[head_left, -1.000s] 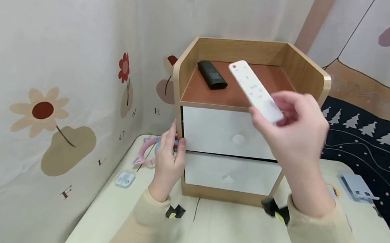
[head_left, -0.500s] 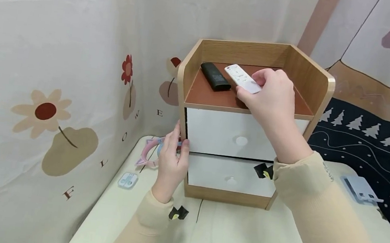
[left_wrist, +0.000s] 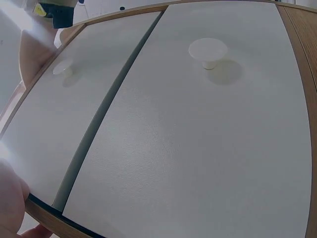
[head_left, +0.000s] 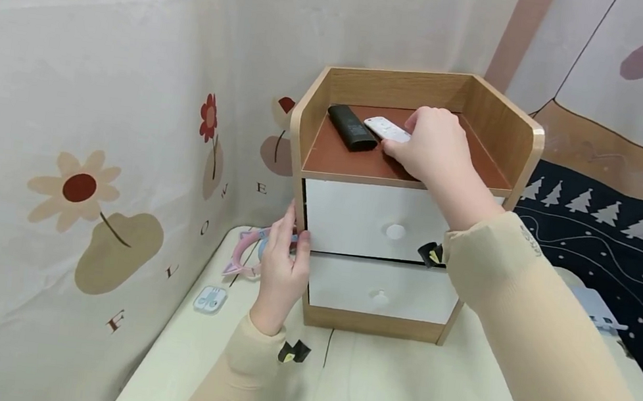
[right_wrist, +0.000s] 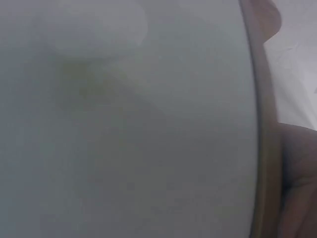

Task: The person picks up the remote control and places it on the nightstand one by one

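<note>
On the brown top shelf of a small wooden drawer cabinet (head_left: 375, 324), my right hand (head_left: 438, 144) pinches the near end of a white remote control (head_left: 387, 128). The remote lies low over the shelf, its far end pointing back left; whether it touches the shelf cannot be told. Just left of it is a black oblong device (head_left: 352, 128) with rounded sides. My left hand (head_left: 284, 269) rests on the cabinet's left side, fingers extended along the panel and thumb at the front edge. Both white drawers, the upper (head_left: 355, 217) and lower (head_left: 348, 283), are closed.
Left of the cabinet lie a pink cat-eared headband-like ring (head_left: 240, 254) and a small clear case with earphones (head_left: 209, 299). A light blue flat object (head_left: 598, 305) lies at right, partly behind my sleeve. Patterned cloth walls (head_left: 133, 73) enclose the left and back.
My right hand has carried the white remote control down and back onto the shelf area, beside the black device. The left hand has stayed on the cabinet's side.
</note>
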Motion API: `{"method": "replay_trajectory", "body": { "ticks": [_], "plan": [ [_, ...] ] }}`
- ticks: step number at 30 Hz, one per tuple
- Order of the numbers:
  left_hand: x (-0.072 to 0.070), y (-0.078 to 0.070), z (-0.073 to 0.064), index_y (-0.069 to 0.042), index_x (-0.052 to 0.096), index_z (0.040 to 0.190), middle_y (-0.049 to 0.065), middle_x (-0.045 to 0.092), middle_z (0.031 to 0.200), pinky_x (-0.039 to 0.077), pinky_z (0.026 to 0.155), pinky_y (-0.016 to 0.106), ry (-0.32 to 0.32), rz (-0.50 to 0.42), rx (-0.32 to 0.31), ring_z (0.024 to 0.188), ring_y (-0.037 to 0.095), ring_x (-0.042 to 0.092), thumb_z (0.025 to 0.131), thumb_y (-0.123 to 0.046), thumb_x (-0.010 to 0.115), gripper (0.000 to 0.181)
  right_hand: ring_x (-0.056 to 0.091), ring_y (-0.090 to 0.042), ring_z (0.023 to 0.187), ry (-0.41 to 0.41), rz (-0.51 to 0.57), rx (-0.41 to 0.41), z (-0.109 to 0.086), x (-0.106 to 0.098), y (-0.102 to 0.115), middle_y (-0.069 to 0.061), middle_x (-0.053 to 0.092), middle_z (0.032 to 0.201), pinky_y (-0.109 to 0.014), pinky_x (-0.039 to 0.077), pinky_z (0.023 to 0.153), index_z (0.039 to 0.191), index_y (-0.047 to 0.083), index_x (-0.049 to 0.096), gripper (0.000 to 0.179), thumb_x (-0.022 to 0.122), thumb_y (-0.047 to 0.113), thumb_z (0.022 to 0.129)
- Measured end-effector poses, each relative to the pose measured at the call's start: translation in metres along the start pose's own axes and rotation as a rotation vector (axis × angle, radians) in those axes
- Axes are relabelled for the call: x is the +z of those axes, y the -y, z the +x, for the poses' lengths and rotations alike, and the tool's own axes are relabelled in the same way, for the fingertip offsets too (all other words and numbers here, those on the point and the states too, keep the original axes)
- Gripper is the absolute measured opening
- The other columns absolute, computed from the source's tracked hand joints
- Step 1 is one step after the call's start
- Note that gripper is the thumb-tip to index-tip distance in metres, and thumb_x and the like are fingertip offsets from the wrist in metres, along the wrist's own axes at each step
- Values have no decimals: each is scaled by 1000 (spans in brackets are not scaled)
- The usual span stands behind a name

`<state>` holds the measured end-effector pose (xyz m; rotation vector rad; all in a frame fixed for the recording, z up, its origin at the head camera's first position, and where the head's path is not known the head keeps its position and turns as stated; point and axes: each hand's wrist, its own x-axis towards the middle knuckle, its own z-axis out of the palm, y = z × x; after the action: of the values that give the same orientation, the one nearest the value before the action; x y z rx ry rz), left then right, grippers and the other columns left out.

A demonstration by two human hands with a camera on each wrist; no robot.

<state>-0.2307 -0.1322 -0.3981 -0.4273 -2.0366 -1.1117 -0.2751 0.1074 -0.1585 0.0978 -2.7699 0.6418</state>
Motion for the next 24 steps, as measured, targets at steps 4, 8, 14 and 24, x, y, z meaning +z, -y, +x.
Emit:
{"method": "replay_trajectory", "body": {
  "ticks": [4,8,14,24],
  "plan": [
    [0,0,-2,-11,37,172,22,60,150,59,103,58,-1,1,1,132,37,65,115,-19,56,61,57,-38,136,55,-10,21,17,-1,0,-19,65,148,-53,48,118,139,2,65,61,71,48,99],
    [1,0,-4,-11,37,172,21,60,148,59,100,55,1,-2,1,130,35,65,115,-18,56,61,56,-37,137,69,-13,31,28,0,0,-18,64,149,-52,47,119,140,3,63,63,70,50,99],
    [-2,-2,-2,-10,37,172,22,60,146,59,96,54,-4,-3,15,125,35,64,115,-17,56,61,54,-36,137,45,11,49,31,2,1,-18,62,149,-51,47,119,139,4,62,63,70,51,99],
    [-6,-3,-4,-12,37,173,21,61,146,60,92,51,-5,6,2,121,34,65,115,-19,55,60,55,-32,135,29,101,66,24,3,0,-15,65,148,-46,48,118,139,6,65,65,71,55,97]
  ]
}}
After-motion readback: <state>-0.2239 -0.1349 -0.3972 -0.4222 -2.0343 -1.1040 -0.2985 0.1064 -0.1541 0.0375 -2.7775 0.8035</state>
